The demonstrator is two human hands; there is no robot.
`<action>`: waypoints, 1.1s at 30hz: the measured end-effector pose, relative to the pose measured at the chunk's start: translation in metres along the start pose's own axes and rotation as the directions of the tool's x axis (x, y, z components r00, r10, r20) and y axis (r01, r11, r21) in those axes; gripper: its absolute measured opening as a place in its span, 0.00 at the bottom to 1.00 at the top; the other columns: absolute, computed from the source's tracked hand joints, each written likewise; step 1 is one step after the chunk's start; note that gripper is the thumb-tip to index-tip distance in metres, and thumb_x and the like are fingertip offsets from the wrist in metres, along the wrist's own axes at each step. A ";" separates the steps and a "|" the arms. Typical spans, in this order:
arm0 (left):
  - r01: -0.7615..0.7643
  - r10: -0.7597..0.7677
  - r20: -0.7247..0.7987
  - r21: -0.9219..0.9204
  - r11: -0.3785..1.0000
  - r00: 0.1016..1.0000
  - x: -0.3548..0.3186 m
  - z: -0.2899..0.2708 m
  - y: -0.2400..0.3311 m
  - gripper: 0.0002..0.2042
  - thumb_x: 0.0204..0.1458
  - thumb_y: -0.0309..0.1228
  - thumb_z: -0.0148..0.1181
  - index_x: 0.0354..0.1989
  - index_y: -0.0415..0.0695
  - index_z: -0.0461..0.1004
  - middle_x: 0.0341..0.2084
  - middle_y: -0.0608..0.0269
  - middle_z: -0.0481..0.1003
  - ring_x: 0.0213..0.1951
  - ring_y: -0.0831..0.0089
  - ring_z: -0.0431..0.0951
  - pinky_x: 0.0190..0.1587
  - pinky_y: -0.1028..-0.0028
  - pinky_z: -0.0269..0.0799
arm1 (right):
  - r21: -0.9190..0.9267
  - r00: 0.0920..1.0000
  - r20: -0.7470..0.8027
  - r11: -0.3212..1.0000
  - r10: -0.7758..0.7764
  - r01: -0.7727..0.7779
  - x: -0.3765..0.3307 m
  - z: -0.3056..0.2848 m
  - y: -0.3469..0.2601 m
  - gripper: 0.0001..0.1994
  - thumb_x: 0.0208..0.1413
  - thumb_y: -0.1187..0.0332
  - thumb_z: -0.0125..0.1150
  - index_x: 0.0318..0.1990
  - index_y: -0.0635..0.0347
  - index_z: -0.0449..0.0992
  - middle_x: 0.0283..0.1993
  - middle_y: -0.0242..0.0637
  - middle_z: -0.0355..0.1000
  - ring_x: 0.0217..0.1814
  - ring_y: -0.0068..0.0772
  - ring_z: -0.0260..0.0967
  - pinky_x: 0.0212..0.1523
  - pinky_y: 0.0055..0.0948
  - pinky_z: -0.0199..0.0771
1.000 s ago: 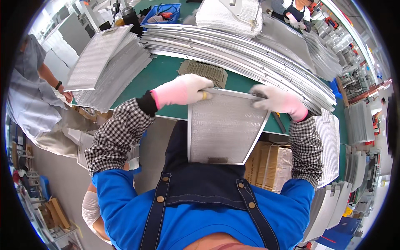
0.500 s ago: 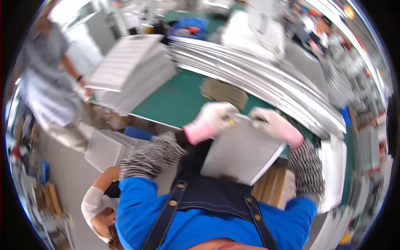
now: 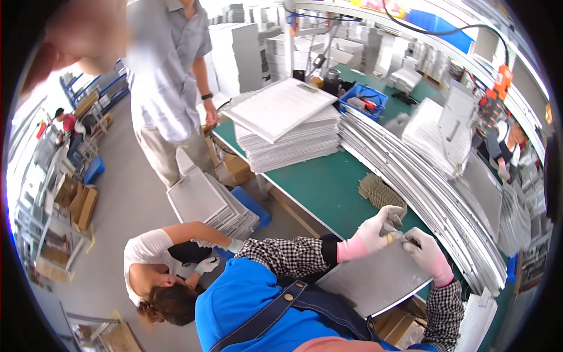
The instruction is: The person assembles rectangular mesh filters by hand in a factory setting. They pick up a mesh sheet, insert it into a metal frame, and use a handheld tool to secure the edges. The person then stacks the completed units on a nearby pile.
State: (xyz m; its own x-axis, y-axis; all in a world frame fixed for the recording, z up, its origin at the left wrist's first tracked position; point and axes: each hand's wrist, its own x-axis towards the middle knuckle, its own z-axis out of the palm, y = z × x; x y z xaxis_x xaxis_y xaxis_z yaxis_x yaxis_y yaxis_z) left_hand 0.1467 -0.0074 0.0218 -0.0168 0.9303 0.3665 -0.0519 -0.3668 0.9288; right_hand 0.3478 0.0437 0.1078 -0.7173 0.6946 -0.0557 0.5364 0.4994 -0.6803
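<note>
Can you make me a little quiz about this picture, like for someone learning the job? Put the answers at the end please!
1. True or false: the left hand and right hand are both bare.

2. Where is the blue basket?
A) on the floor
B) on the green table
C) in the right hand

3. Fill in: the flat panel by both hands is coloured ____.

Key: 1. False, both wear white gloves. 2. B. 3. Grey.

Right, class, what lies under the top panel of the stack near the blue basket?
A pile of thin panels, edges showing, on the green table. Their faces are mostly covered, as is the table beneath.
</note>
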 end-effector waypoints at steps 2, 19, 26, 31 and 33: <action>-0.003 0.004 -0.046 0.035 0.999 0.999 -0.004 -0.007 -0.001 0.22 0.55 0.22 0.65 0.59 0.42 0.68 0.44 0.62 0.76 0.37 0.82 0.76 0.40 0.79 0.73 | 0.024 1.000 0.021 1.000 0.007 -0.008 0.003 0.000 -0.006 0.12 0.56 0.74 0.61 0.47 0.68 0.74 0.38 0.43 0.73 0.41 0.31 0.72 0.46 0.30 0.72; -0.221 0.159 0.206 0.328 0.919 0.966 -0.025 -0.058 0.046 0.14 0.50 0.22 0.62 0.46 0.41 0.80 0.34 0.54 0.75 0.36 0.57 0.78 0.41 0.64 0.74 | 0.083 0.899 0.432 0.989 0.075 -0.122 0.022 -0.025 -0.018 0.22 0.54 0.73 0.61 0.58 0.63 0.76 0.39 0.31 0.65 0.45 0.24 0.65 0.51 0.24 0.65; -0.183 0.108 0.253 0.296 0.937 0.961 -0.028 -0.062 0.057 0.13 0.52 0.24 0.62 0.46 0.43 0.81 0.33 0.54 0.76 0.36 0.57 0.79 0.40 0.64 0.74 | 0.059 0.857 0.513 0.993 0.055 -0.099 0.027 -0.031 -0.028 0.20 0.53 0.75 0.62 0.55 0.64 0.77 0.37 0.31 0.65 0.42 0.24 0.65 0.48 0.25 0.65; -0.214 0.119 0.276 0.348 0.913 0.954 -0.031 -0.057 0.066 0.12 0.53 0.25 0.62 0.46 0.42 0.81 0.32 0.54 0.77 0.35 0.58 0.80 0.40 0.64 0.75 | 0.017 0.829 0.558 0.998 0.037 -0.055 0.026 -0.036 -0.016 0.22 0.52 0.75 0.63 0.57 0.60 0.77 0.37 0.33 0.66 0.43 0.25 0.66 0.49 0.25 0.66; -0.233 0.156 0.247 0.325 0.916 0.956 -0.028 -0.060 0.060 0.11 0.54 0.26 0.61 0.45 0.41 0.81 0.32 0.52 0.77 0.35 0.56 0.80 0.40 0.64 0.75 | -0.004 0.870 0.490 0.998 0.060 -0.067 0.023 -0.031 -0.025 0.22 0.52 0.75 0.64 0.58 0.59 0.77 0.38 0.34 0.67 0.43 0.27 0.67 0.50 0.26 0.67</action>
State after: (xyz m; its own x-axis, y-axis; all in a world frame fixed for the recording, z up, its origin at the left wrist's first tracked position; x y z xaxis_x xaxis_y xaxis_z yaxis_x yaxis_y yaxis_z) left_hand 0.0841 -0.0552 0.0645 0.2221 0.8317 0.5088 0.2812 -0.5543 0.7834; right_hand 0.3314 0.0635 0.1457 -0.8093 0.3806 -0.4475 0.5851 0.4535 -0.6723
